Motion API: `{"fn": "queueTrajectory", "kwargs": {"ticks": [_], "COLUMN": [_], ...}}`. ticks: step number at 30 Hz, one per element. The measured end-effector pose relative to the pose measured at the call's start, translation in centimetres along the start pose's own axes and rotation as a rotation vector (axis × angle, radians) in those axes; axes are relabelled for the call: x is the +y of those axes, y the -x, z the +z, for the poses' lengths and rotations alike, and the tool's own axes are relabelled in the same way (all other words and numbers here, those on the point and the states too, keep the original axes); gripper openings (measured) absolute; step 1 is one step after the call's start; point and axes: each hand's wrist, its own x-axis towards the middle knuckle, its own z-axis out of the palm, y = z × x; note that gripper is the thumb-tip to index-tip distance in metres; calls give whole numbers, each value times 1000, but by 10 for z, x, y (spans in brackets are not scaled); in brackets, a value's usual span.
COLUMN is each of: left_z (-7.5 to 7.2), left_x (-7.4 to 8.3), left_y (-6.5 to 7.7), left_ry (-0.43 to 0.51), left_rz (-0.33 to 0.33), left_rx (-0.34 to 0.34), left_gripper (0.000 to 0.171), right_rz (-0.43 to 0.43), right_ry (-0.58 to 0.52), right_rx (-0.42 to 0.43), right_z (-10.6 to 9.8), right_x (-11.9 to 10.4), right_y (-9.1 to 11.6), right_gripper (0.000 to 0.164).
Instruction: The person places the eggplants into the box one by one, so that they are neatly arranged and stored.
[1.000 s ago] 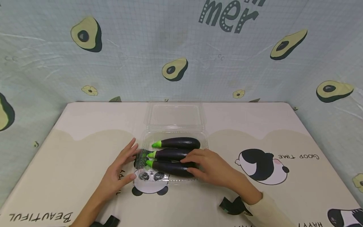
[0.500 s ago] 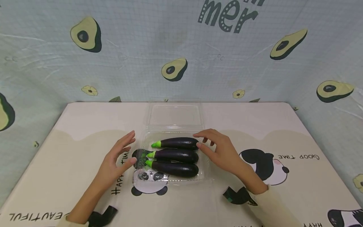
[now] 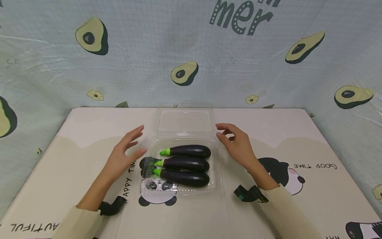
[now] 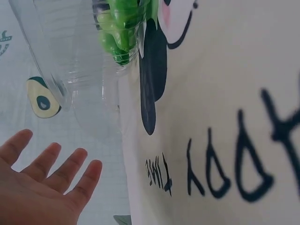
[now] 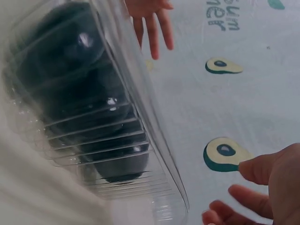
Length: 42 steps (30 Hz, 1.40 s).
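A clear plastic clamshell box (image 3: 215, 179) stands on the table with its lid (image 3: 185, 122) folded back toward the wall. Several dark purple eggplants (image 3: 186, 164) with green stem ends lie side by side in it, stems to the left. Beside the box's left side hovers my left hand (image 3: 120, 156), fingers spread and holding nothing. My right hand (image 3: 238, 146) is off the right side near the hinge, its fingers loosely bent around empty air. In the left wrist view the green stems (image 4: 123, 28) show through the plastic; the right wrist view has the dark rounded ends (image 5: 89, 89).
The table (image 3: 89, 172) carries a printed cover with cartoon panda heads and lettering. An avocado-patterned curtain (image 3: 134, 66) rises behind the table and along both sides. Black wrist devices (image 3: 249, 193) sit under both forearms.
My right hand has come off the front eggplant and moved away from me, to the right of the box. My left hand has also moved farther forward. The eggplants and box look the same.
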Motion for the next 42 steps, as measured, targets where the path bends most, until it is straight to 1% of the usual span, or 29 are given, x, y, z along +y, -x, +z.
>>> {"fn": "queueTrajectory", "kwargs": {"ticks": [4, 6, 8, 12, 17, 20, 22, 29, 36, 42], "left_z": [3, 4, 5, 6, 8, 10, 10, 10, 14, 17], "left_x": [0, 0, 0, -2, -6, -7, -8, -8, -10, -12], "left_y": [-7, -10, -13, -19, -24, -25, -26, -28, -30, -31], "left_ry": [22, 31, 37, 78, 147, 159, 159, 147, 146, 137], "left_rz": [-88, -109, -113, -105, -156, -178, -181, -174, -201, -193], "left_rx": [-23, -19, -7, 4, -35, -55, -62, -77, -97, -85], "left_gripper": [66, 66, 67, 67, 67, 68, 68, 68, 74, 75], "right_rz": [115, 160, 190, 226, 257, 276, 285, 274, 218, 182], "right_ry": [-24, -44, -63, -86, -85, -90, -94, -97, -105, -137], "right_rx": [-13, -21, -27, -33, -50, -63, -68, -68, -45, -20], "right_z": [2, 3, 4, 6, 8, 10, 11, 13, 16, 18], "right_x": [5, 6, 8, 10, 12, 14, 14, 15, 18, 19], "right_y": [-3, -5, -6, -7, -8, -8, -8, -8, -7, -6], "right_gripper": [37, 40, 43, 47, 49, 51, 52, 50, 48, 48]}}
